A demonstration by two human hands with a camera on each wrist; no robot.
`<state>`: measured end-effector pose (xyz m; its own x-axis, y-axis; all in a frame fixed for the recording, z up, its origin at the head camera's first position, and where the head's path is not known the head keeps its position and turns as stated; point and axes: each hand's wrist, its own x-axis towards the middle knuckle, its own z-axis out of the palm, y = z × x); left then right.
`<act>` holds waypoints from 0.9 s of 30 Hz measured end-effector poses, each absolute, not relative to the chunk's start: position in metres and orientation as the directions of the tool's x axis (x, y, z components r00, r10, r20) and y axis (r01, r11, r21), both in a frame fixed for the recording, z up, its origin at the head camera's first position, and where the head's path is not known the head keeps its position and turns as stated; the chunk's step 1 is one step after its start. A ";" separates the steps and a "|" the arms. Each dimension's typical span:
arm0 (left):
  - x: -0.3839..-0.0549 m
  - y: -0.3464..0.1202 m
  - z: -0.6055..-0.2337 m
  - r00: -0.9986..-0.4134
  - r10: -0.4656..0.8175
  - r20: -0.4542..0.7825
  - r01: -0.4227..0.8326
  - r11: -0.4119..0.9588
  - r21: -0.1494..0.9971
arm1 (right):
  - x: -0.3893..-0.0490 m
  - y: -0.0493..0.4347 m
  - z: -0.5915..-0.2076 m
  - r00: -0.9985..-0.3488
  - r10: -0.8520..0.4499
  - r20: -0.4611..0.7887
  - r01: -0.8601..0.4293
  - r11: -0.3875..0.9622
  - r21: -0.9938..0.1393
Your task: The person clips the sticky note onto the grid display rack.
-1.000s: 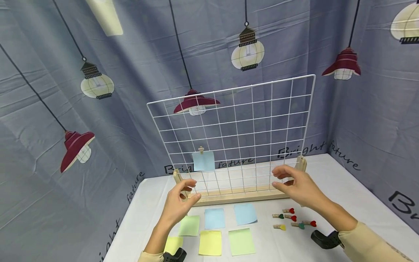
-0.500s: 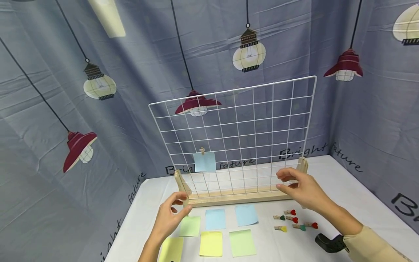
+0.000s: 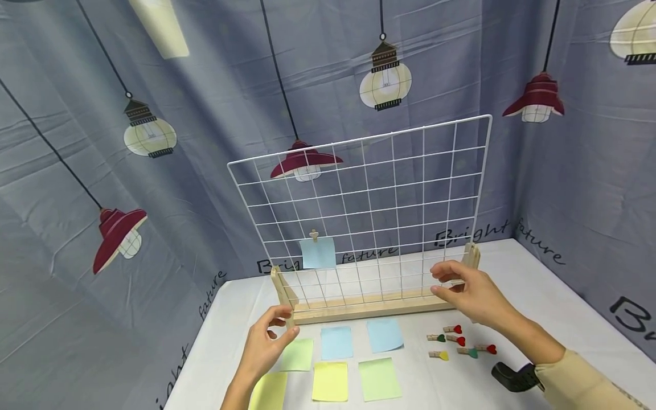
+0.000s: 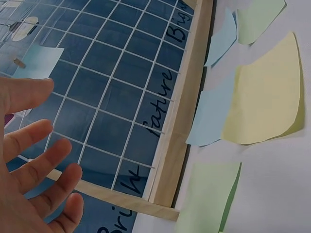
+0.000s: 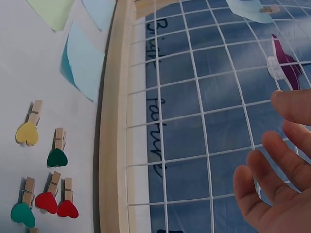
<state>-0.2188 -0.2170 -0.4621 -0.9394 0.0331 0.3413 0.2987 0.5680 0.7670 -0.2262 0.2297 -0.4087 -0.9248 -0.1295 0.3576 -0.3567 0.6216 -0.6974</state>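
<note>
My left hand (image 3: 262,344) is held near the left end of the wooden base (image 3: 369,309), its fingers loosely bent and nothing in them. My right hand (image 3: 476,295) hovers before the right part of the white wire grid (image 3: 363,140), likewise holding nothing, with thumb and fingers apart. A blue sticky note (image 3: 319,256) hangs on the grid's lower left from a small wooden clothespin (image 3: 314,234). Below my right hand lie several mini clothespins with heart ends, among them a yellow one (image 5: 27,132), a dark green one (image 5: 57,156) and a red one (image 5: 47,201).
Sticky notes lie on the white table in front of the base: two blue (image 3: 336,343), two green (image 3: 380,378) and two yellow (image 3: 329,381). A wooden upright (image 3: 472,256) supports the grid's right side. Grey-blue curtains (image 3: 215,102) printed with lamps surround the table.
My left hand has moved down and to the left, away from the grid's lower left. My right hand has shifted slightly right and down. Grid, notes and clothespins stay in place.
</note>
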 end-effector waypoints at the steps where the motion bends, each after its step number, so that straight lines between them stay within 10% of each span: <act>1: -0.219 -0.217 -0.463 -0.939 0.033 0.343 0.300 0.569 0.766 | -0.226 0.230 -0.409 -0.925 -0.129 0.358 -0.356 0.623 -0.696; 27: -0.200 -0.246 -0.488 -0.978 -0.114 0.173 0.067 0.619 0.783 | -0.221 0.239 -0.418 -0.938 -0.083 0.336 -0.310 0.636 -0.707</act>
<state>-0.1998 -0.2461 -0.4885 -0.9783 -0.1136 0.1735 0.0669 0.6188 0.7827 -0.2213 0.2392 -0.4179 -0.9381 -0.0835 0.3363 -0.3099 0.6359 -0.7068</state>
